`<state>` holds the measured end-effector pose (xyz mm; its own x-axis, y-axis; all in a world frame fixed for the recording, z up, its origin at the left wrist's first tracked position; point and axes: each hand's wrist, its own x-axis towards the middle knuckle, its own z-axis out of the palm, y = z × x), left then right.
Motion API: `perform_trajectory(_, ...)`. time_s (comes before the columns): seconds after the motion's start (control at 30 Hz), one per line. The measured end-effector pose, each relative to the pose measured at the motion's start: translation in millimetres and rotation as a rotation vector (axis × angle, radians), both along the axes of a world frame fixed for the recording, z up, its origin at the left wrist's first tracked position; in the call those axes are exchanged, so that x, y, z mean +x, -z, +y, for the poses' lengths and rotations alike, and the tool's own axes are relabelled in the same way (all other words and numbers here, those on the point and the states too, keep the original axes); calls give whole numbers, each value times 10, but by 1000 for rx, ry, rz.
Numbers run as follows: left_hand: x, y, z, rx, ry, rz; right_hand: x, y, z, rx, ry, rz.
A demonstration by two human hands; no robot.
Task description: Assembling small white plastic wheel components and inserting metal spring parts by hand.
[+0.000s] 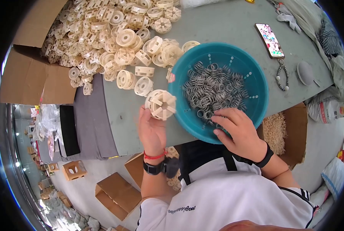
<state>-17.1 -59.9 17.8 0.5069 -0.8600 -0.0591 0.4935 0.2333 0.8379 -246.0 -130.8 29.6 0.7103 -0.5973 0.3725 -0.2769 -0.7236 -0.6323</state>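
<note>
My left hand [152, 129] is closed round a round cream plastic part [161, 105] with spoke-like slots, held up just left of a teal basin [258, 79]. Inside the basin lies a heap of small metal coil springs [214, 85]. My right hand [235, 125] reaches over the basin's near rim, fingers bent with the tips down at the edge of the springs. Whether a spring is between those fingertips is hidden. Several more cream plastic parts [144, 86] lie loose on the table beyond my left hand.
A large pile of cream parts [99, 34] covers the far left of the grey-green table [218, 23], beside a cardboard box [37, 73]. At the right lie a phone [270, 40] with a beaded strap and a grey oval object [306, 73]. More boxes [118, 194] stand on the floor.
</note>
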Motion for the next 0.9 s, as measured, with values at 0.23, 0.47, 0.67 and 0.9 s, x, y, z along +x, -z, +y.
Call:
perform_trajectory(0.23,-488,-88,-87,301,-101,-491,54,-136,-57,120,13,-191)
perform_trajectory(0.47,-747,-72,-118,166,39,-760,53,-216,-112,14,45,-341)
perform_trajectory(0.67,-798,97,-241,127,172,-810,11,-118,-171,-47,98,-282)
perform_trajectory(0.9,-773,60,-262,172,239,-861,7,-108,-208,-113,42,-223)
